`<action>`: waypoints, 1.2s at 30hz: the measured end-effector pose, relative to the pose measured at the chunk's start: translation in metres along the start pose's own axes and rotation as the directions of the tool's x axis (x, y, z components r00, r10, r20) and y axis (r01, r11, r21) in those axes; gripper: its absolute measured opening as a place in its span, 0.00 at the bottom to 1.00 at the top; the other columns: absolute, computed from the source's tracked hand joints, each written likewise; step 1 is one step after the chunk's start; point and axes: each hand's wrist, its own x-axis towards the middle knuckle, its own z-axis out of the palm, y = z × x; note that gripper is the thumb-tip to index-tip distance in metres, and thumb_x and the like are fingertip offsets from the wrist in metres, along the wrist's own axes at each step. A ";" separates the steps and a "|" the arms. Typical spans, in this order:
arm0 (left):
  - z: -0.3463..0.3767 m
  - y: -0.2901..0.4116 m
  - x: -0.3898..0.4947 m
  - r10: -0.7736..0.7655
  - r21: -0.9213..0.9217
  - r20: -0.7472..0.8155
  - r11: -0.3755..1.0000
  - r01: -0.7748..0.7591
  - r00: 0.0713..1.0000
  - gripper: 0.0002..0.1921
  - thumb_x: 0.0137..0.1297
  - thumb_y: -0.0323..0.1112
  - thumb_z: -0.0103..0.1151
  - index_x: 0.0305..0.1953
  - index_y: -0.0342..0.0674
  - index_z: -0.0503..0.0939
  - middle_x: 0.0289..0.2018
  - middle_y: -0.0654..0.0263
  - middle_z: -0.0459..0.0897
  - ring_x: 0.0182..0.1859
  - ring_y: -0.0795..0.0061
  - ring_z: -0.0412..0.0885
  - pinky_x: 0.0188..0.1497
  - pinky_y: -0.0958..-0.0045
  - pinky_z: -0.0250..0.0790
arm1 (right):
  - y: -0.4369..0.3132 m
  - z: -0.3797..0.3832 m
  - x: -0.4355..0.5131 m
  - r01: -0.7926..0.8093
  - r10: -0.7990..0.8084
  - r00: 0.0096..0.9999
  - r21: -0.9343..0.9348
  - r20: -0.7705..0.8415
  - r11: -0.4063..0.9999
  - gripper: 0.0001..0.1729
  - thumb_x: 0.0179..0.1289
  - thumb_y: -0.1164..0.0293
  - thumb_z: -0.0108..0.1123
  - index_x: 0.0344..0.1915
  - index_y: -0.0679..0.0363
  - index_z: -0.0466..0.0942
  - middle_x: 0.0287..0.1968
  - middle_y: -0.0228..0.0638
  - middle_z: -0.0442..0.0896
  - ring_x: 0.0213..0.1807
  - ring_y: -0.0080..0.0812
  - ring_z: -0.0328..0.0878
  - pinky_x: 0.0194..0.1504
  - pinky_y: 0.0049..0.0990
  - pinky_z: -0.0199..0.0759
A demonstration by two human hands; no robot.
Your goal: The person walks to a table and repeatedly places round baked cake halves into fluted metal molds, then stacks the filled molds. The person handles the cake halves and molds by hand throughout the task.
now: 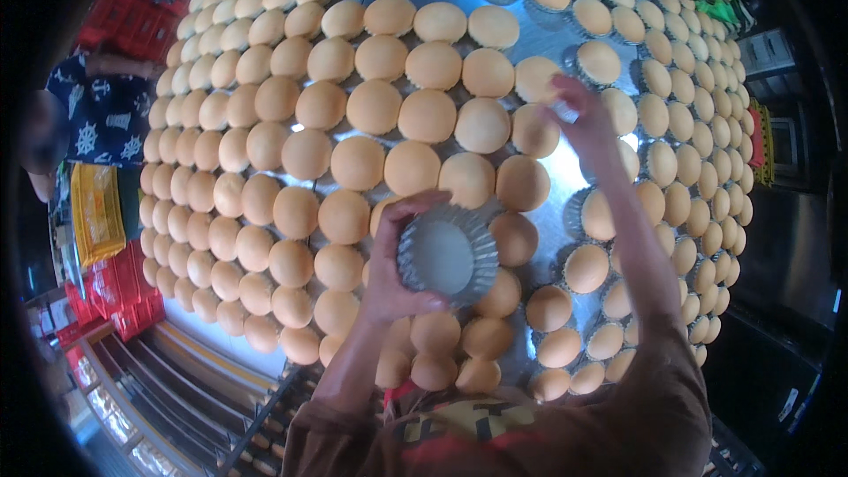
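Note:
My left hand (pixel 391 265) grips a fluted metal baking tin (pixel 447 258), its open mouth facing up at me. Whether more tins are nested in it I cannot tell. Farther off, my right hand (pixel 583 109) is blurred, beside a round golden cake (pixel 535 79) at the end of a row. Something silvery shows between its thumb and fingers, too unclear to name. Left of the right arm, close rows of round cakes (pixel 374 106) show no tins around them. On the right side, cakes (pixel 586 268) sit in fluted tins on the metal table (pixel 563 199).
Another person (pixel 106 112) in a dark patterned garment stands at the table's left side. Red plastic crates (pixel 122 281) and a yellow crate (pixel 98 212) are nearby. At the lower left is a rack (pixel 192 377) with long bars. Dark equipment (pixel 782 238) lines the right.

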 end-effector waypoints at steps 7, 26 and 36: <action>0.010 0.012 -0.003 -0.230 -0.092 -0.060 0.970 0.224 0.971 0.58 0.40 0.58 0.88 0.69 0.39 0.64 0.69 0.52 0.70 0.72 0.56 0.70 0.74 0.54 0.66 | 0.103 -0.065 0.118 0.031 -0.012 0.999 -0.779 0.030 0.627 0.54 0.49 0.53 0.82 0.73 0.61 0.69 0.73 0.53 0.72 0.68 0.55 0.77 0.68 0.44 0.73; 0.030 -0.011 0.072 -0.420 -0.214 0.008 0.886 0.412 0.907 0.43 0.53 0.36 0.84 0.68 0.38 0.71 0.57 0.64 0.80 0.59 0.73 0.80 0.63 0.69 0.75 | -0.103 -0.020 -0.038 0.190 -0.327 0.722 0.279 0.610 0.941 0.47 0.57 0.56 0.78 0.73 0.59 0.69 0.59 0.48 0.80 0.62 0.51 0.77 0.65 0.44 0.69; 0.031 -0.024 0.082 -0.241 -0.216 -0.200 0.956 0.197 0.950 0.45 0.50 0.40 0.86 0.68 0.41 0.70 0.63 0.60 0.77 0.62 0.71 0.79 0.64 0.67 0.75 | -0.009 -0.002 0.048 0.202 -0.204 0.979 0.104 0.013 0.974 0.40 0.47 0.67 0.84 0.62 0.58 0.80 0.52 0.29 0.81 0.46 0.24 0.77 0.43 0.29 0.77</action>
